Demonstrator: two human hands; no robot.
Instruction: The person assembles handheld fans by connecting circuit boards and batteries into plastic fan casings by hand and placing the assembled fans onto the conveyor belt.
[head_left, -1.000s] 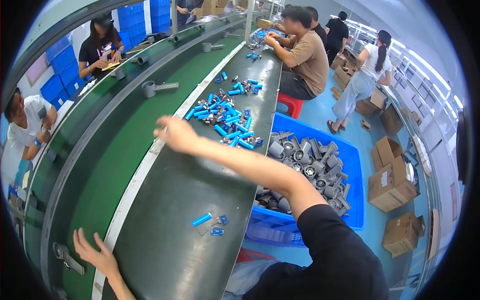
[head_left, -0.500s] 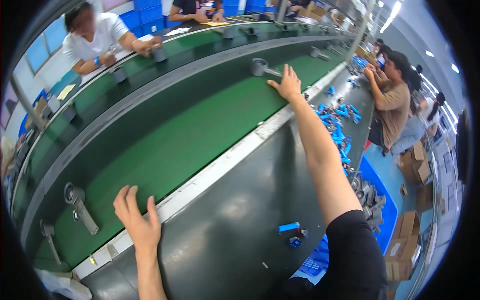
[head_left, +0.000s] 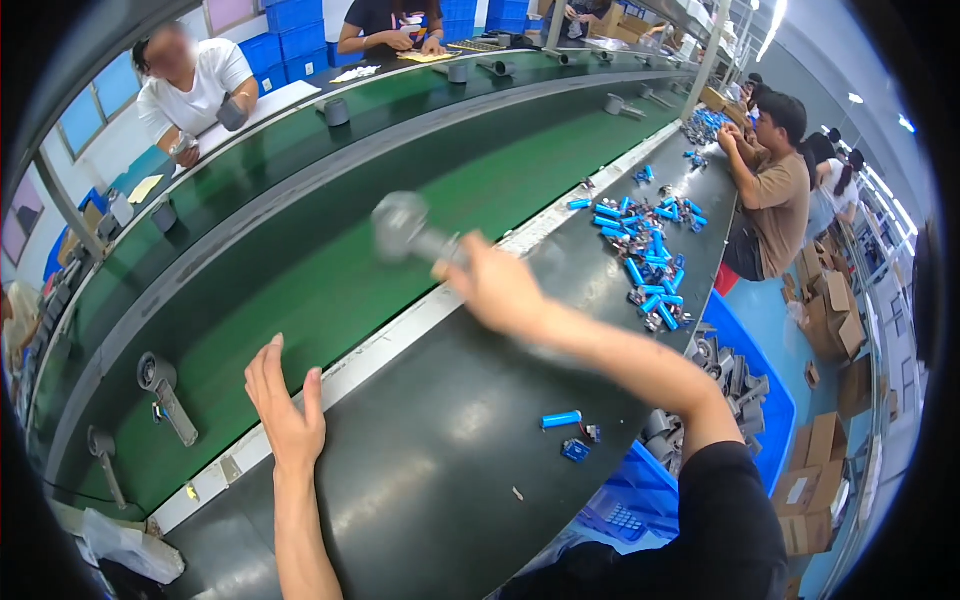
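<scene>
Two hands are at work on our bench: our right hand (head_left: pixel 497 285) is closed around the handle of a grey handheld device (head_left: pixel 405 230), lifted just above the edge of the green conveyor belt (head_left: pixel 330 290), though motion blur keeps us from being sure of the grip. Our left hand (head_left: pixel 285 410) rests open and empty on the dark worktable (head_left: pixel 450 470). We judge the work barely begun: the blue cylinder (head_left: pixel 561 419) and small parts (head_left: pixel 577 448) lie untouched nearby.
</scene>
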